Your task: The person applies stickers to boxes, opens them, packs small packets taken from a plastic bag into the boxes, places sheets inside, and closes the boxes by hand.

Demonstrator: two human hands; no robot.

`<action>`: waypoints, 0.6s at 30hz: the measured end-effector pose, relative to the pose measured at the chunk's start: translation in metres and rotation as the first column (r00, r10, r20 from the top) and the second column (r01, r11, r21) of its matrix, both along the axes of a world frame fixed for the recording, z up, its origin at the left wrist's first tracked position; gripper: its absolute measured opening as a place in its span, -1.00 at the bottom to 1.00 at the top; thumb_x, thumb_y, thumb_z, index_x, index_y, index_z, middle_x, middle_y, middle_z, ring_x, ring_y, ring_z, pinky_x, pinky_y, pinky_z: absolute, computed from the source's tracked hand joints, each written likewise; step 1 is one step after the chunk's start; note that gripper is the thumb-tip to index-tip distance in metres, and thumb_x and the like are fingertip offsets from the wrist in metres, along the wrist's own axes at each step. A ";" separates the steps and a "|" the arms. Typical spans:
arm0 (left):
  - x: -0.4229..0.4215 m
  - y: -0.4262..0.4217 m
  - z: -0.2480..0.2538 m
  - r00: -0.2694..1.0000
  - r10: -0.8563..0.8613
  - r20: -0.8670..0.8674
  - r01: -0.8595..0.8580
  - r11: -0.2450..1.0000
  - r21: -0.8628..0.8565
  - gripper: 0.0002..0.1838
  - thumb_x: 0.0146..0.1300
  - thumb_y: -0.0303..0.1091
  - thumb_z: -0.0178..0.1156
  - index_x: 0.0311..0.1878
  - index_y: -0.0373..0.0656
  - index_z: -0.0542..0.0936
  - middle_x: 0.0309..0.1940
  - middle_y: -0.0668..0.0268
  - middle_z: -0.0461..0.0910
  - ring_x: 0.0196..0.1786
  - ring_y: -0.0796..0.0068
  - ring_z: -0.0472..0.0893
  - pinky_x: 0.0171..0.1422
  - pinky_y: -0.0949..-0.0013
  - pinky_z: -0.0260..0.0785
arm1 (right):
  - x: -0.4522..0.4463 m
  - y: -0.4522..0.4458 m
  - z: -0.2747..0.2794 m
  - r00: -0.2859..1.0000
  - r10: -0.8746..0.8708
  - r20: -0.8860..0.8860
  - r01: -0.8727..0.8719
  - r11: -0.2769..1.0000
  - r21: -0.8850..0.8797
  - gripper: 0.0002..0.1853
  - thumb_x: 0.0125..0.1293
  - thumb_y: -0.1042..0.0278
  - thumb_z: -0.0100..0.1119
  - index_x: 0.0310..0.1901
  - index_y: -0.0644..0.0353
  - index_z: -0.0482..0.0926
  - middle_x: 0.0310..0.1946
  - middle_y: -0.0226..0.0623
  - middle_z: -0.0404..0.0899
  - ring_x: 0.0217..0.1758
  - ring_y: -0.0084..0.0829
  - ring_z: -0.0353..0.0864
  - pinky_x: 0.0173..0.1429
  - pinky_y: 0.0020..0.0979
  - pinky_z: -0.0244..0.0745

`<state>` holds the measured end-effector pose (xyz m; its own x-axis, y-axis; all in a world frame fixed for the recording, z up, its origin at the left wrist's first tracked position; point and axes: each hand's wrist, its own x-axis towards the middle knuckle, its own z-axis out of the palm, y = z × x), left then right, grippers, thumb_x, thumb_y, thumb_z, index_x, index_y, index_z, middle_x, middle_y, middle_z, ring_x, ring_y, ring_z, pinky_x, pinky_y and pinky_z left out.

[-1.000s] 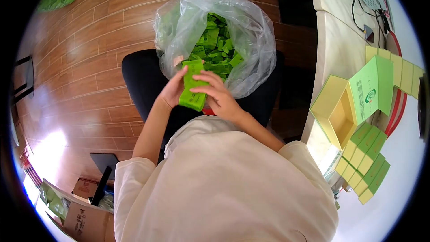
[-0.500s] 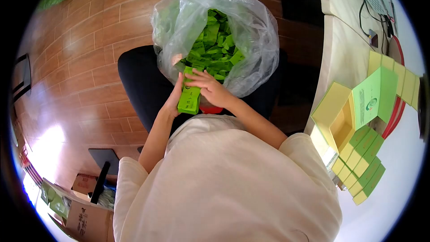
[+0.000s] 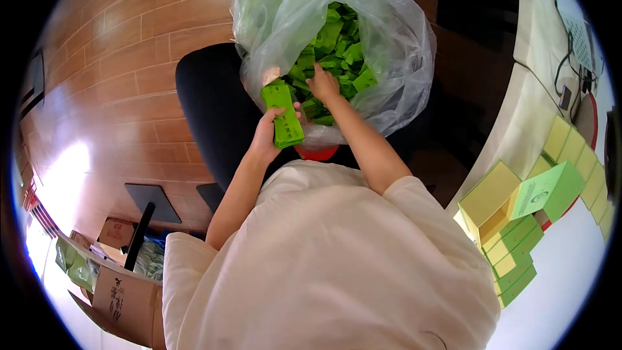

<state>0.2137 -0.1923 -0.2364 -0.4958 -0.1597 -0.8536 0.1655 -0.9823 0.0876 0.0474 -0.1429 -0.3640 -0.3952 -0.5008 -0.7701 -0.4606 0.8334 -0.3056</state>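
Observation:
My left hand [image 3: 264, 135] is wrapped round a stack of flat, bright green printed packets [image 3: 280, 107], its thumb lying across the top one. The stack tilts at the near left edge of a large clear plastic bag [image 3: 402, 45]. Inside the bag lie many loose green packets [image 3: 353, 55] of the same kind. My right hand [image 3: 324, 84] is in the bag's mouth, its index finger reaching to the packets and its thumb a little apart. No packet shows in it, though some fingers are hidden.
On the right, a white table holds an open green-and-yellow box [image 3: 502, 204], several stacked smaller boxes [image 3: 518, 253] and a device with cables [image 3: 576, 32]. Cardboard boxes [image 3: 123, 298] stand at lower left. A black chair seat [image 3: 210, 97] shows beside the bag over a brown tiled floor [image 3: 136, 58].
My right hand has left the packet stack and moved forward into the bag. My left hand still holds the stack, now turned slightly. The whole view has shifted with my head.

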 end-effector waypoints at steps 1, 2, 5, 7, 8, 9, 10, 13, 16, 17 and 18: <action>0.002 0.000 -0.007 1.000 -0.003 -0.009 0.004 0.999 0.046 -0.65 0.29 -0.33 -0.04 0.11 -0.25 0.35 -0.14 0.14 0.54 -0.14 0.26 0.55 0.02 0.22 0.46 | -0.002 -0.001 -0.002 0.995 0.096 -0.029 -0.095 0.995 0.018 -0.49 0.24 0.31 0.15 0.23 0.17 0.36 -0.09 -0.04 0.60 -0.03 -0.04 0.58 0.05 -0.10 0.46; 0.002 0.000 -0.013 1.000 -0.007 -0.022 0.009 0.996 0.090 -0.69 0.31 -0.28 -0.01 0.04 -0.24 0.38 -0.20 0.15 0.54 -0.15 0.26 0.55 0.00 0.23 0.46 | -0.006 0.000 -0.003 0.995 0.097 -0.027 -0.096 0.995 0.019 -0.49 0.24 0.31 0.15 0.23 0.17 0.36 -0.09 -0.04 0.60 -0.03 -0.04 0.58 0.05 -0.10 0.46; -0.005 0.000 -0.019 0.995 0.068 0.077 -0.077 0.989 0.125 -0.71 0.31 -0.17 0.06 -0.09 -0.19 0.42 -0.28 0.20 0.51 -0.18 0.22 0.55 0.00 0.23 0.46 | -0.017 0.009 -0.004 0.994 0.109 0.002 -0.109 0.994 -0.012 -0.49 0.25 0.25 0.16 0.23 0.18 0.36 -0.05 -0.02 0.59 0.04 -0.05 0.54 0.08 -0.12 0.45; -0.013 0.000 -0.017 0.994 0.051 0.094 -0.059 0.994 0.088 -0.70 0.29 -0.14 0.09 -0.12 -0.18 0.42 -0.30 0.20 0.51 -0.19 0.21 0.55 -0.01 0.22 0.46 | -0.018 0.021 -0.004 0.999 0.020 -0.047 -0.030 0.971 -0.238 -0.50 0.26 0.23 0.16 0.21 0.18 0.38 -0.03 -0.01 0.58 0.10 -0.05 0.50 0.12 -0.13 0.43; -0.016 0.000 -0.015 0.992 0.032 0.118 -0.038 0.998 0.049 -0.69 0.28 -0.11 0.12 -0.16 -0.17 0.42 -0.31 0.20 0.50 -0.21 0.20 0.55 -0.02 0.21 0.46 | -0.017 0.026 -0.004 0.998 0.021 -0.054 -0.033 0.972 -0.231 -0.50 0.26 0.23 0.16 0.21 0.18 0.38 -0.03 -0.01 0.58 0.10 -0.05 0.50 0.12 -0.13 0.43; -0.018 0.001 -0.014 0.993 0.034 0.112 -0.040 0.998 0.055 -0.69 0.28 -0.11 0.12 -0.16 -0.17 0.42 -0.31 0.20 0.50 -0.21 0.20 0.55 -0.02 0.21 0.46 | -0.014 0.027 -0.005 0.998 0.032 -0.052 -0.044 0.970 -0.237 -0.49 0.26 0.25 0.17 0.22 0.20 0.37 0.04 -0.02 0.52 0.15 -0.07 0.46 0.15 -0.13 0.42; -0.019 0.000 -0.012 0.994 0.017 0.108 -0.022 0.998 0.053 -0.68 0.27 -0.10 0.13 -0.15 -0.17 0.42 -0.31 0.20 0.50 -0.22 0.22 0.55 -0.04 0.20 0.48 | -0.009 0.026 -0.006 0.998 0.047 -0.047 -0.057 0.968 -0.245 -0.48 0.27 0.27 0.18 0.23 0.22 0.36 0.12 -0.02 0.47 0.19 -0.08 0.42 0.18 -0.13 0.41; -0.015 -0.001 -0.010 0.996 -0.002 0.090 -0.001 0.999 0.034 -0.66 0.27 -0.08 0.13 -0.12 -0.17 0.42 -0.31 0.20 0.50 -0.24 0.28 0.56 -0.06 0.19 0.50 | -0.002 0.013 -0.012 0.997 0.072 -0.021 -0.074 0.990 -0.117 -0.51 0.23 0.27 0.19 0.19 0.17 0.40 0.01 -0.04 0.54 0.09 -0.05 0.49 0.14 -0.11 0.42; -0.012 -0.002 -0.007 0.996 0.012 0.092 -0.013 1.000 0.006 -0.66 0.28 -0.10 0.12 -0.06 -0.15 0.40 -0.27 0.22 0.50 -0.23 0.37 0.56 -0.09 0.18 0.53 | 0.003 0.003 -0.020 0.981 0.151 -0.125 -0.168 0.976 -0.141 -0.66 0.20 0.30 0.18 0.01 0.16 0.53 -0.08 -0.01 0.59 -0.01 0.00 0.55 0.06 -0.08 0.46; -0.010 0.000 -0.014 0.996 0.000 0.091 0.001 1.000 -0.006 -0.66 0.29 -0.12 0.11 -0.02 -0.15 0.40 -0.24 0.26 0.51 -0.21 0.37 0.56 -0.08 0.20 0.52 | 0.001 0.002 -0.022 0.965 0.203 -0.164 -0.228 0.962 -0.149 -0.71 0.21 0.28 0.15 -0.06 0.19 0.55 -0.11 -0.01 0.59 -0.03 0.00 0.56 0.04 -0.08 0.46; -0.012 0.000 -0.014 0.996 -0.016 0.085 0.018 1.000 -0.015 -0.65 0.30 -0.13 0.11 0.01 -0.15 0.41 -0.21 0.29 0.52 -0.19 0.37 0.57 -0.07 0.21 0.52 | -0.004 0.001 -0.017 0.945 0.251 -0.208 -0.285 0.947 -0.151 -0.75 0.22 0.27 0.13 -0.13 0.21 0.56 -0.14 0.00 0.59 -0.05 0.00 0.56 0.01 -0.08 0.47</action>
